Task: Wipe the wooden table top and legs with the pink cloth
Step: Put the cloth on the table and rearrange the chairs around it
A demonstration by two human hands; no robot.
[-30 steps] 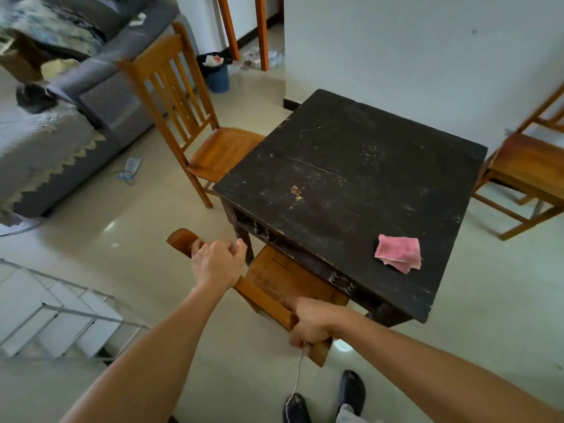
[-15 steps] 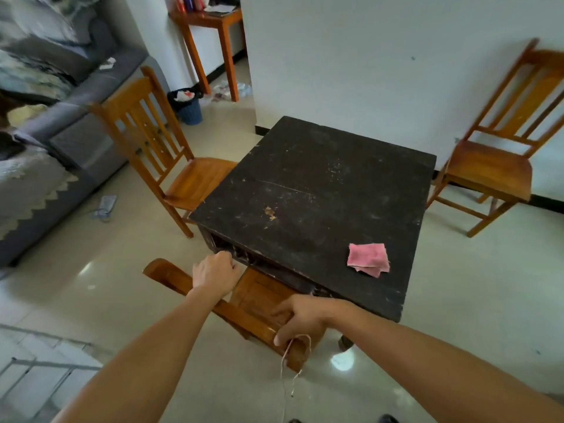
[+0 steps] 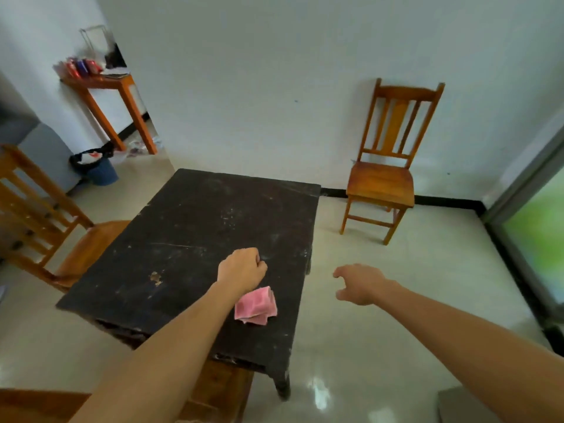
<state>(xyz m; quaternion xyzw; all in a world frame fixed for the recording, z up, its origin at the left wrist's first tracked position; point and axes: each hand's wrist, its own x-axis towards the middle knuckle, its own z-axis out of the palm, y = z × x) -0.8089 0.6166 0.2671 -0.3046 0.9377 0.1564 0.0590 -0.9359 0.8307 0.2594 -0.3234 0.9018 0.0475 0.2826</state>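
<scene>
The dark, scuffed wooden table (image 3: 195,239) fills the middle of the head view. A folded pink cloth (image 3: 256,306) lies on its top near the front right corner. My left hand (image 3: 242,270) hovers over the table just beyond the cloth, fingers curled into a loose fist with nothing in it; my forearm hides the cloth's left edge. My right hand (image 3: 358,283) hangs in the air to the right of the table, past its edge, fingers spread and curved, holding nothing. One front table leg (image 3: 282,386) shows at the near right corner.
An orange wooden chair (image 3: 387,166) stands against the white wall at back right. Another chair (image 3: 45,227) sits at the table's left side. A third chair's seat (image 3: 219,392) pokes out under the table's near edge. A side table (image 3: 106,87) and a bin (image 3: 97,169) stand at back left.
Both hands let go of the chair's top rail in front of the table and rose. My left hand now is over the table top by the cloth. The view tilted upward.
</scene>
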